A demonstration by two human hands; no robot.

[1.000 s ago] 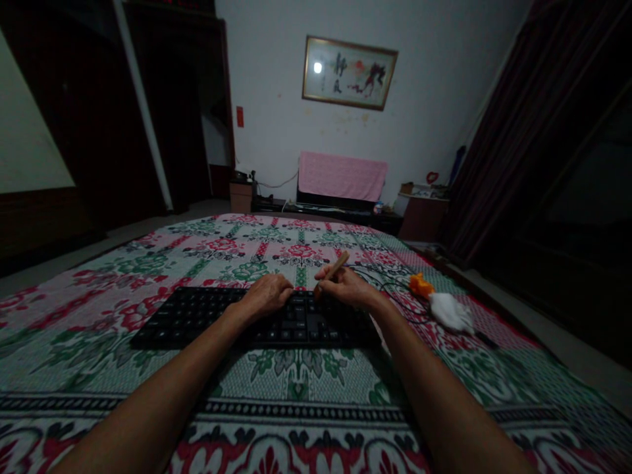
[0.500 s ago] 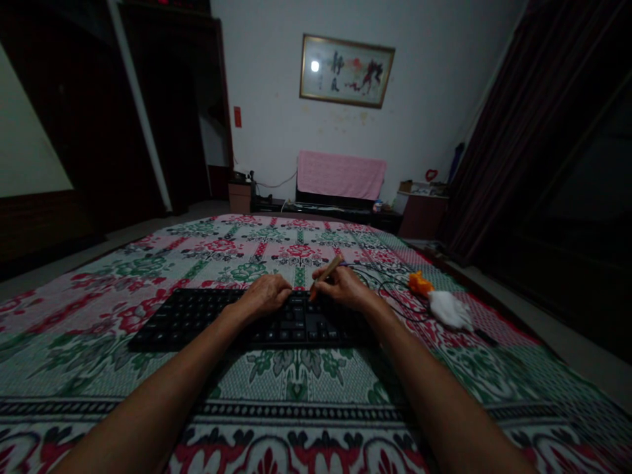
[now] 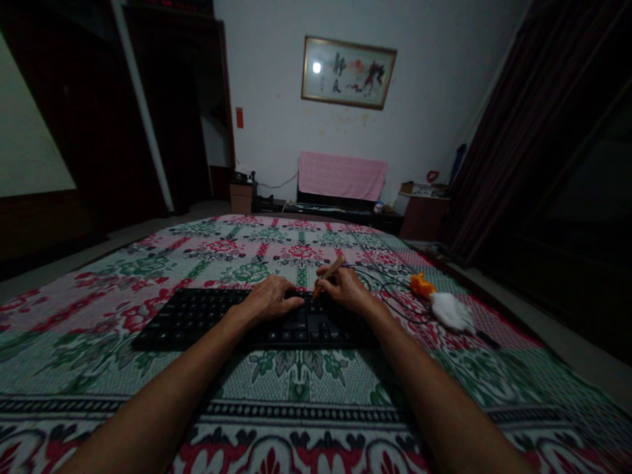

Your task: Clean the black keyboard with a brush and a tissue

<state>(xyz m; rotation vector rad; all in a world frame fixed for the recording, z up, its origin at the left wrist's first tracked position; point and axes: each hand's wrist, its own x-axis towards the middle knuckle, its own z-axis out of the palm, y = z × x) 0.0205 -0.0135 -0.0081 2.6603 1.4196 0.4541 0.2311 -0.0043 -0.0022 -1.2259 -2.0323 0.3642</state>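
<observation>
A black keyboard (image 3: 197,316) lies on a floral bedspread (image 3: 306,382). My left hand (image 3: 270,299) rests on the keyboard's middle, palm down, with the fingers stretched across the keys. My right hand (image 3: 345,287) is closed on a thin wooden stick (image 3: 330,273), held like a pen. The stick's lower tip points at the keys along the keyboard's far edge, just right of my left fingertips. The room is dim and the keys' details are hard to make out.
A black cable (image 3: 385,283) curls on the bedspread right of my hands. Beyond it lie an orange object (image 3: 419,285) and a white wad (image 3: 449,311). A low cabinet with a pink cloth (image 3: 342,175) stands against the far wall.
My left hand has slid slightly right, its fingers stretching toward the stick's tip. My right hand with the stick has barely shifted.
</observation>
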